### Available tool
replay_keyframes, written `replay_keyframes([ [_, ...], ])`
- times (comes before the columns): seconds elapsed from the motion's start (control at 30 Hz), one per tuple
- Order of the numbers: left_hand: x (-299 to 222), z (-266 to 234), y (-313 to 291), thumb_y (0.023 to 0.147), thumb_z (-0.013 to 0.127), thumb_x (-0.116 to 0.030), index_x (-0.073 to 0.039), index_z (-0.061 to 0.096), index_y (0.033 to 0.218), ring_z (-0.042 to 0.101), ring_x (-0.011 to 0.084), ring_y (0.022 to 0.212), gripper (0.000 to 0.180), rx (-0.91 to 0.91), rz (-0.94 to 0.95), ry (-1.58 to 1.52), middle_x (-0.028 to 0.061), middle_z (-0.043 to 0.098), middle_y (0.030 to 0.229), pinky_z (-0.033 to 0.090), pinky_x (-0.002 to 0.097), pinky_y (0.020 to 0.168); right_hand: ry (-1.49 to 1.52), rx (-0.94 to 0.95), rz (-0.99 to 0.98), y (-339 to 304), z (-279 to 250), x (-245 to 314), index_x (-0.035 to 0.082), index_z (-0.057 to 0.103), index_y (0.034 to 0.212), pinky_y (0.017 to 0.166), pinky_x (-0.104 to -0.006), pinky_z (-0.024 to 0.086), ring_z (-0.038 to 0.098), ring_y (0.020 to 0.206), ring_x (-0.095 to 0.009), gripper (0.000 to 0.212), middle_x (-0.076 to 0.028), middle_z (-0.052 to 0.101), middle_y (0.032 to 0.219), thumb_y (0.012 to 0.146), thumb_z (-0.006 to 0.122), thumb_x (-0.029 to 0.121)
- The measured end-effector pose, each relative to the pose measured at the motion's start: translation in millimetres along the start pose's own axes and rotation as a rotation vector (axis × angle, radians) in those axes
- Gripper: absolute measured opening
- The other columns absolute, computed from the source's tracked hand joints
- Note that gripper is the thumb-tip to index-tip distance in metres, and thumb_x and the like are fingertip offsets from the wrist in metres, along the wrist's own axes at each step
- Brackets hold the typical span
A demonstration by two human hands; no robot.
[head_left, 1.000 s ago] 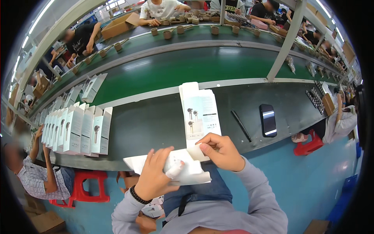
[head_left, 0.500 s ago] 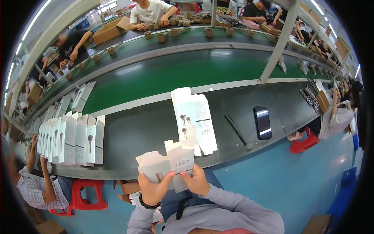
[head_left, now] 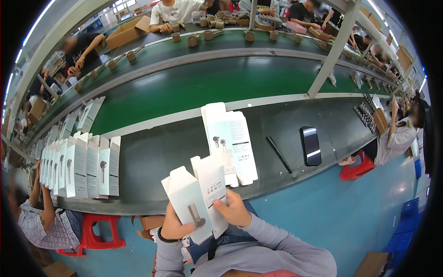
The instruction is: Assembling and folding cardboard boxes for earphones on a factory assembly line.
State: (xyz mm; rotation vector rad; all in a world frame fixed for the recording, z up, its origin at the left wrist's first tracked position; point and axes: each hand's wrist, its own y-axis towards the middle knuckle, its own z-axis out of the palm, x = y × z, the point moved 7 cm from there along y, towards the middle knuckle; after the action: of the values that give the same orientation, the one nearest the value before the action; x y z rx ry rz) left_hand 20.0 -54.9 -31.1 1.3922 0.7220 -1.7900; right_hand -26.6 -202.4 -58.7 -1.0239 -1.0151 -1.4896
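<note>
Between my hands is a pale folding carton (head_left: 187,196) with a product picture on its front, squared out into a box shape with its end flaps sticking up. My left hand (head_left: 177,225) grips its lower left side, the thumb across the front. On the right side, my right hand (head_left: 234,210) presses its thumb against the printed panel. Just beyond lies a stack of flat cartons (head_left: 237,143) on the dark worktable (head_left: 157,159). Several formed cartons (head_left: 76,166) stand in a row on the left.
A black pen (head_left: 278,154) and a phone (head_left: 311,146) lie on the right of the table. Past it runs a green conveyor (head_left: 198,87). A post (head_left: 334,51) rises at the right. Co-workers sit left, right and across; red stools (head_left: 99,231) stand on the blue floor.
The carton has gone from nearly flat to an opened box shape, turned so its front picture shows. My left hand has moved lower along it. The head view has shifted slightly.
</note>
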Motion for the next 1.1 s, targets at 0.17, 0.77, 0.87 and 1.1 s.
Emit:
replay_keyframes([
  [0.17, -6.6, 42.3, 9.2, 0.049, 0.080, -0.056, -0.002, 0.015, 0.139, 0.029, 0.0277, 0.127, 0.123, 0.277, 0.090, -0.351, 0.0191, 0.027, 0.140, 0.025, 0.0398, 0.103, 0.254, 0.252, 0.136, 1.5, 18.7, -18.2, -0.001, 0.043, 0.120, 0.087, -0.0271, 0.040, 0.049, 0.102, -0.012, 0.037, -0.009, 0.054, 0.111, 0.090, 0.053, 0.018],
  [0.77, -28.0, 50.0, -4.4, 0.075, 0.062, -0.046, -0.013, 0.009, 0.141, 0.021, 0.0450, 0.129, 0.091, 0.095, 0.569, 0.877, 0.0208, 0.035, 0.133, 0.006, 0.0612, 0.101, 0.032, 0.127, -0.053, -3.4, 5.6, 4.8, 0.003, 0.022, 0.138, 0.098, -0.0341, 0.031, 0.038, 0.119, -0.022, 0.086, -0.014, 0.038, 0.130, 0.074, 0.072, 0.030],
  [0.87, -35.9, 49.5, -3.1, 0.080, 0.055, -0.050, -0.010, 0.024, 0.137, 0.026, 0.0425, 0.128, 0.076, 0.102, 0.559, 0.955, 0.0171, 0.050, 0.119, 0.005, 0.0622, 0.100, -0.140, 0.122, -0.111, -8.5, 2.0, 8.7, 0.004, 0.027, 0.137, 0.096, -0.0349, 0.034, 0.042, 0.115, -0.025, 0.083, -0.015, 0.042, 0.125, 0.072, 0.073, 0.028],
  [1.1, -32.3, 54.9, -3.4, 0.078, 0.061, -0.007, 0.003, 0.033, 0.129, 0.048, 0.0293, 0.106, 0.059, -0.157, 0.507, 0.507, 0.0211, 0.047, 0.117, 0.038, 0.0381, 0.090, -0.126, 0.082, -0.335, -7.0, 11.5, 31.5, -0.003, 0.031, 0.130, 0.094, -0.0349, 0.033, 0.042, 0.112, -0.026, 0.065, -0.017, 0.041, 0.121, 0.085, 0.056, 0.038],
])
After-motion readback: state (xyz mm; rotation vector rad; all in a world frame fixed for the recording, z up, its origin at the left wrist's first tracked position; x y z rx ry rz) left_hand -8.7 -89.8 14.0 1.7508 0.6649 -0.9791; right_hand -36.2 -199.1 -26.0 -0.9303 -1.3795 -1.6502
